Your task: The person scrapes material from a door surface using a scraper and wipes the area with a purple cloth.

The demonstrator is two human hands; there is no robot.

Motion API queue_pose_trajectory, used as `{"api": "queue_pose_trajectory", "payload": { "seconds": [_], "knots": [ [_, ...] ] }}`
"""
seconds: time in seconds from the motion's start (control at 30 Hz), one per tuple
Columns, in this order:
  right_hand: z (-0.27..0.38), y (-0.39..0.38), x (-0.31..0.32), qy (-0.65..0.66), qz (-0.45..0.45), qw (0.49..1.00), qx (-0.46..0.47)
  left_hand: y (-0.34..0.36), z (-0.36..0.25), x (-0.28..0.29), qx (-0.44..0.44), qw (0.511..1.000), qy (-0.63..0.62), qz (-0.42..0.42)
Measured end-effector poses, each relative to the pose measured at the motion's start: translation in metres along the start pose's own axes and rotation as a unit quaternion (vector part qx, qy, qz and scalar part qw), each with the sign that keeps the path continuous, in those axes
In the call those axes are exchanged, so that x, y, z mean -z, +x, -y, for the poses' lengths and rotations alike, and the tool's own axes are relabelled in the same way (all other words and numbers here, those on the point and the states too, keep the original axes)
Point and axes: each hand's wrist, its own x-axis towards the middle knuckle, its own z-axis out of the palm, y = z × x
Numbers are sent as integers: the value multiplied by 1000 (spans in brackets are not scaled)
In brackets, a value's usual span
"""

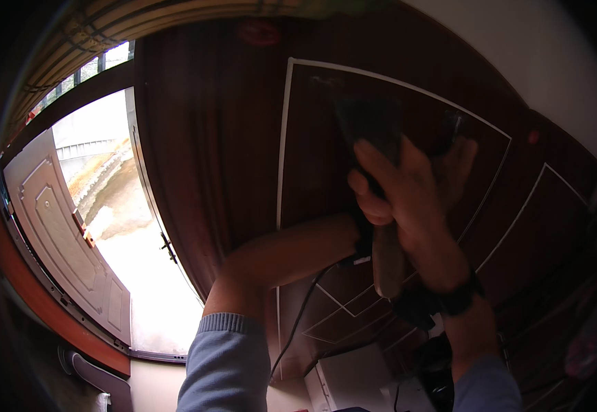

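Note:
My right hand (415, 199) is closed round a scraper with a broad dark blade (370, 120) and a tan handle (388, 264). The blade lies up against a dark brown panel (326, 172) edged with a pale line, and my fingers press along it. My left forearm (291, 254) reaches across from the lower left, and its wrist passes behind my right hand. Most of my left hand (458, 165) is hidden there. Fingers that appear to be its own stick out to the right, stretched toward the panel. The dim light blurs the detail.
An open door (72, 226) at the left lets in bright daylight. A dark cable (298, 319) hangs below my left forearm. A white box-like object (353, 378) stands at the bottom. Bamboo-like slats (106, 31) run along the top left, and a pale wall (525, 55) fills the upper right.

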Motion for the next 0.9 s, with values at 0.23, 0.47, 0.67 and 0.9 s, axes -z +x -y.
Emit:
{"api": "queue_pose_trajectory", "payload": {
  "seconds": [0.23, 0.47, 0.67, 0.9],
  "knots": [
    [21, 0, 19, -82, -42, 995, -24, 9, -30, 24, 81, 986, -129, 67],
    [57, 19, 50, -303, -2, 953, 11, 5, -25, 21, 111, 967, -214, 81],
    [83, 31, 57, -344, 65, 936, 23, 2, -21, 14, 100, 947, -303, 39],
    [87, 33, 55, -440, 59, 895, 46, 7, -24, 21, 139, 962, -197, 131]
  ]
}}
